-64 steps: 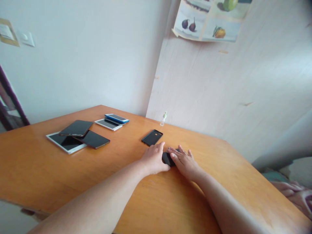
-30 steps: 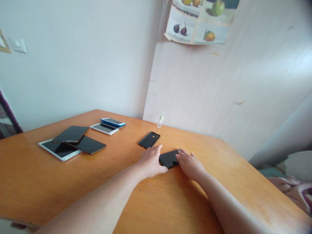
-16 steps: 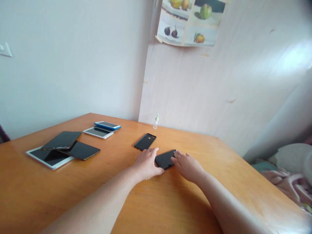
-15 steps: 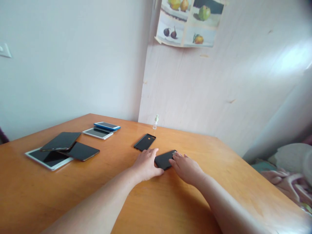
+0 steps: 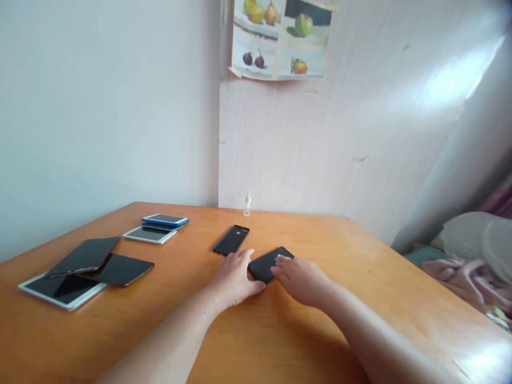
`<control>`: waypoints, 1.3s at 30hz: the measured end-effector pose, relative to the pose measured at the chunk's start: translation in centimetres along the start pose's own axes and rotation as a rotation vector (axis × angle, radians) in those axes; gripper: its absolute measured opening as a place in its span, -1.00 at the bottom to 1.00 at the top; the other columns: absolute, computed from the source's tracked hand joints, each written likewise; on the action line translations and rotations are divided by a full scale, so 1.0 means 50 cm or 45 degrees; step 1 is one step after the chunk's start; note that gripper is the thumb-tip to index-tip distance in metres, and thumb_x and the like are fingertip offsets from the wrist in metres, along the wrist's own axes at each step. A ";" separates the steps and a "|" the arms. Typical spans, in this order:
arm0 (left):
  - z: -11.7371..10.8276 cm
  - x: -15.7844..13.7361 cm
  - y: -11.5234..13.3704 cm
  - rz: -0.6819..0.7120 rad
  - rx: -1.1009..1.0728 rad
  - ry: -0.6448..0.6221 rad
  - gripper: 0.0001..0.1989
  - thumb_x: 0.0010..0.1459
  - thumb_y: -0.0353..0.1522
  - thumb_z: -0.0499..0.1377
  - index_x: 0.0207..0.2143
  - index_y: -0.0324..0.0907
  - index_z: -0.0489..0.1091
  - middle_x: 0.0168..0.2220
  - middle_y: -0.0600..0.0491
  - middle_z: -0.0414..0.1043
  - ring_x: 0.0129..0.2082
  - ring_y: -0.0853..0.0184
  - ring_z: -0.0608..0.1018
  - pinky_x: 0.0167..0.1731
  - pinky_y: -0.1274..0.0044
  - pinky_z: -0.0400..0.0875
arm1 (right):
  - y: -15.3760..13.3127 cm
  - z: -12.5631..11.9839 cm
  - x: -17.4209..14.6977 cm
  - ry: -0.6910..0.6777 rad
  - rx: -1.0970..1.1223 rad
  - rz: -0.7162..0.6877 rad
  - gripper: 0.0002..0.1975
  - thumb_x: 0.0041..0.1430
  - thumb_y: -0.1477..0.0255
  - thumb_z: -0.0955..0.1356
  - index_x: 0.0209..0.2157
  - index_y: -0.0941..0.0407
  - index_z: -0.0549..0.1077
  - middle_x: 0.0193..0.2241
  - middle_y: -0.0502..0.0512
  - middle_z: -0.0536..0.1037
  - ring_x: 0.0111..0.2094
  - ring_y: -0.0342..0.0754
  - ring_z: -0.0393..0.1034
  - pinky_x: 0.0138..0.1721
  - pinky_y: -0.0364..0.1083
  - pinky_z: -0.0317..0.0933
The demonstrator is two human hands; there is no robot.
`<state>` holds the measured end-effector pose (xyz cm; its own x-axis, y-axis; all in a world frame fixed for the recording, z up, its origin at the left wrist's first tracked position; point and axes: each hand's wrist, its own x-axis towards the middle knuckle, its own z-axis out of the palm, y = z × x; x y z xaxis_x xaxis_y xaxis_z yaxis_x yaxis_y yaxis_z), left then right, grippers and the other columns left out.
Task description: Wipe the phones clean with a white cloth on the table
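A black phone (image 5: 265, 265) lies flat on the wooden table in front of me. My left hand (image 5: 237, 277) holds its left end, with the thumb at the near edge and the fingers at the far side. Over the right part of the phone, my right hand (image 5: 300, 278) is palm down with its fingers together. A small white piece (image 5: 277, 258), too small to identify, shows at those fingertips against the phone. The underside of this hand is hidden. Just beyond my left hand lies an empty black phone case (image 5: 232, 240) with a round cutout.
On the left, two dark tablets (image 5: 124, 269) overlap a white-framed tablet (image 5: 66, 290). Behind them a blue-edged phone (image 5: 166, 219) rests on another white tablet (image 5: 150, 233). A small clear pump bottle (image 5: 247, 205) stands near the wall. Pink cloth (image 5: 468, 280) lies beyond the table's right edge.
My right hand and the white piece have shifted from the phone's far right end towards its middle. The left hand keeps its hold. The view has turned slightly.
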<state>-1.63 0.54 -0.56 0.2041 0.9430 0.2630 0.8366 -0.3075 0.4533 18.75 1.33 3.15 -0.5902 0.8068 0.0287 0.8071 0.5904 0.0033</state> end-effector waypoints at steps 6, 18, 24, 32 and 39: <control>-0.001 -0.002 -0.001 -0.002 -0.005 0.010 -0.18 -0.11 -0.07 0.28 0.17 -0.21 0.19 0.08 -0.13 0.37 0.04 0.05 0.41 0.02 0.35 0.28 | -0.021 -0.002 -0.012 0.042 0.045 -0.263 -0.56 0.35 0.32 0.08 -0.03 0.12 0.49 0.00 0.25 0.51 0.03 0.13 0.39 0.01 0.04 0.23; -0.001 0.000 -0.008 -0.020 -0.037 0.016 -0.21 -0.10 -0.12 0.31 0.16 -0.19 0.19 0.00 -0.10 0.41 0.00 0.10 0.42 0.01 0.37 0.28 | -0.065 -0.013 -0.025 0.052 -0.132 -0.341 -0.68 0.28 0.41 0.17 -0.15 0.11 0.53 -0.15 0.30 0.56 -0.16 0.16 0.47 -0.21 0.03 0.33; -0.004 0.001 -0.009 -0.036 -0.100 -0.011 -0.22 -0.12 -0.18 0.32 0.16 -0.19 0.20 0.01 -0.11 0.39 0.02 0.10 0.41 0.04 0.34 0.25 | 0.008 -0.035 0.003 -0.110 -0.207 0.122 -0.64 0.31 0.42 0.15 -0.11 0.19 0.52 -0.17 0.36 0.56 -0.16 0.13 0.50 -0.23 0.00 0.36; 0.005 0.006 -0.028 0.004 -0.091 0.032 -0.20 -0.11 -0.14 0.32 0.17 -0.23 0.21 -0.01 -0.13 0.40 0.00 0.09 0.42 0.04 0.31 0.25 | -0.085 -0.044 -0.023 -0.118 -0.136 -0.247 -0.72 0.20 0.45 0.28 -0.09 0.04 0.52 -0.16 0.28 0.56 -0.17 0.16 0.50 -0.28 0.04 0.38; 0.001 0.005 -0.027 0.015 -0.076 0.009 -0.27 -0.06 -0.16 0.30 0.16 -0.19 0.22 -0.01 -0.09 0.38 0.02 0.12 0.42 0.07 0.31 0.23 | -0.002 -0.046 0.007 -0.171 -0.145 0.207 -0.64 0.33 0.45 0.16 -0.03 0.12 0.51 -0.14 0.35 0.56 -0.12 0.19 0.49 -0.26 0.09 0.38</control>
<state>-2.67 1.22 -1.14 0.2102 0.9383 0.2747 0.8024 -0.3261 0.4999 18.49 1.49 5.45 -0.4427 0.8916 -0.0950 0.8837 0.4518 0.1221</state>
